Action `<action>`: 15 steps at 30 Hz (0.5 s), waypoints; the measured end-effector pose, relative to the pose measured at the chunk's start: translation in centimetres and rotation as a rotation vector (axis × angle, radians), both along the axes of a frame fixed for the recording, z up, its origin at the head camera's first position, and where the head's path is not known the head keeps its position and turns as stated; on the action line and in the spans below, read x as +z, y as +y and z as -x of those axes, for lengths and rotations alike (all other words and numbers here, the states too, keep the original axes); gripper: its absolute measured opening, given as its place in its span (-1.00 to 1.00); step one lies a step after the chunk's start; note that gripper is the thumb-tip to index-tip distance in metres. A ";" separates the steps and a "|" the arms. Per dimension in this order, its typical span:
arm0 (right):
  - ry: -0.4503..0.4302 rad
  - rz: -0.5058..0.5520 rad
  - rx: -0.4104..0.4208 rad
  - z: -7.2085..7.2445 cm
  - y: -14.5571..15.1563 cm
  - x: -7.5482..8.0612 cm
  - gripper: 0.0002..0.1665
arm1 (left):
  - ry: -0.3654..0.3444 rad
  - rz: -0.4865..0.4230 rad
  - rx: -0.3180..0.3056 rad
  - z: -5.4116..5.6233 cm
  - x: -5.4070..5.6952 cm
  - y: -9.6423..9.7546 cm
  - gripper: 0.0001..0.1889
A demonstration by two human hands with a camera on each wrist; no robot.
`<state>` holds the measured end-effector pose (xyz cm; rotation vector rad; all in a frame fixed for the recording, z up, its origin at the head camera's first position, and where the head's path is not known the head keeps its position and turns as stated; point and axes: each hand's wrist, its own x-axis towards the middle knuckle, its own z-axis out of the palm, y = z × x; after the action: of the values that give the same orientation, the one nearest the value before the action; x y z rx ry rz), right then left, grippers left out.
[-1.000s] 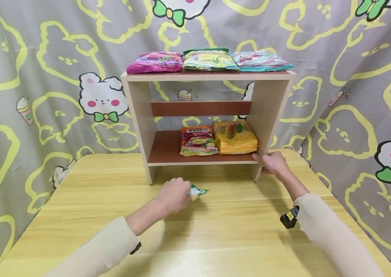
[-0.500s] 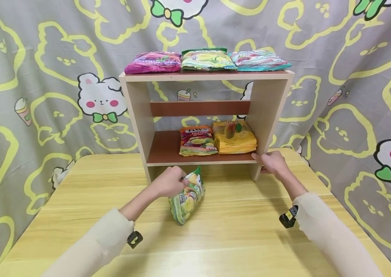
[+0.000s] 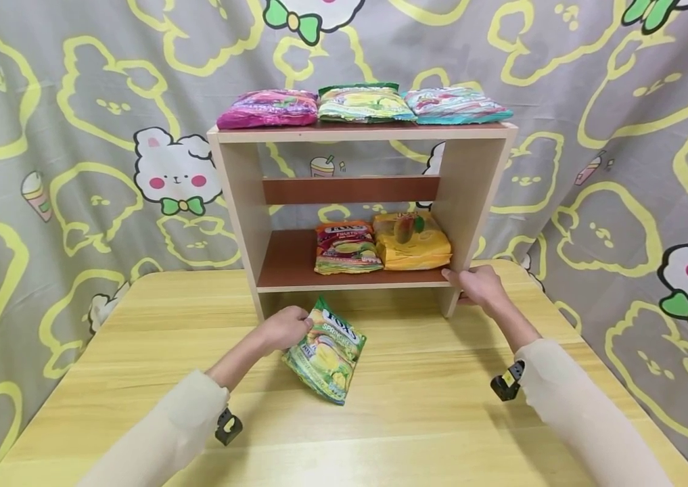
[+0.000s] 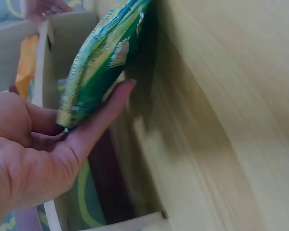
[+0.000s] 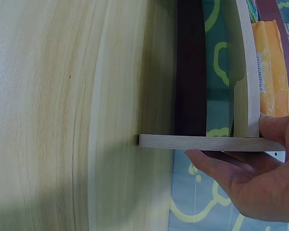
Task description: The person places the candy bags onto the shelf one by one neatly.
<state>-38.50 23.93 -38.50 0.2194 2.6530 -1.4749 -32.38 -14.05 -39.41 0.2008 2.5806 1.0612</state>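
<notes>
My left hand point(image 3: 285, 329) pinches a green Fox's candy bag point(image 3: 333, 353) by its upper left corner. The bag hangs tilted just above the table, in front of the small shelf unit point(image 3: 356, 287), its printed front showing. In the left wrist view the thumb and fingers point(image 4: 103, 113) lie on either side of the bag's edge. My right hand point(image 3: 482, 287) grips the shelf unit's right side panel point(image 5: 202, 143), thumb inside by the lower board and fingers outside. On the lower board lie a red Fox's candy bag point(image 3: 347, 249) and a yellow mango-printed bag point(image 3: 412, 242), side by side.
Along the top board lie a purple bag point(image 3: 270, 109), a yellow-green bag point(image 3: 364, 103) and a teal-and-red bag point(image 3: 458, 106). The lower board has bare room at its left point(image 3: 289, 256). A patterned curtain point(image 3: 100, 88) hangs behind the wooden table point(image 3: 429, 406).
The green candy bag, mostly hidden behind my left hand at first, has come up and turned its front into view. My left hand has shifted slightly left. My right hand stays on the panel.
</notes>
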 end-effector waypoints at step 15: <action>-0.007 0.007 -0.004 0.2 -0.1 0.0 -0.10 | 0.005 0.202 -0.023 -0.1 -2.1 -1.3 -0.18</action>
<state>-38.65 23.87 -38.47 0.2286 2.6430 -1.4809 -32.28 -15.32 -41.47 0.1818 2.6610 0.7862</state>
